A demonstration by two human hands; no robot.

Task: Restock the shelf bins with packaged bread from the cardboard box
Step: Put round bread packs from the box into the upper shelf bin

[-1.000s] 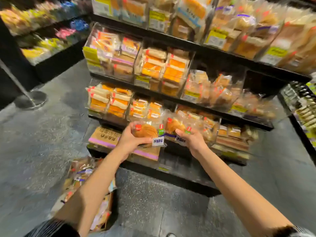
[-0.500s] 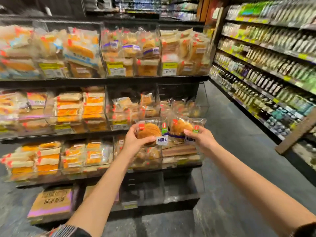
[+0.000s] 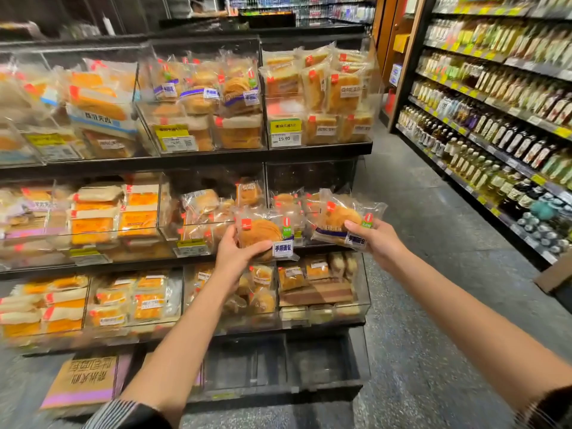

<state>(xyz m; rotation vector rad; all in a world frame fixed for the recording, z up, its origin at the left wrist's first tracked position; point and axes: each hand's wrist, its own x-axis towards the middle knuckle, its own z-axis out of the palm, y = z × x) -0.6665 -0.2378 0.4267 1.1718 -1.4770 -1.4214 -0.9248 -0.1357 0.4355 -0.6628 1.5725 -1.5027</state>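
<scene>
Gripping one bread packet in my left hand and another in my right hand, both labels facing me, long axes toward three o'clock.

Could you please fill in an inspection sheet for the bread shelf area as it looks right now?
Surface: black tiered shelf unit carrying clear acrylic bins, most of them well filled.
Job's things: two round packaged breads, left package and right package, held up in front of the middle tier; a printed cardboard box sits at floor level, lower left.
Clutter: nothing seen.
Grippers: left hand has a grip on the left package; right hand has a grip on the right package.
Cables: nothing seen.
Surroundings: grey speckled floor; bottle shelves line the aisle on the right.
</scene>
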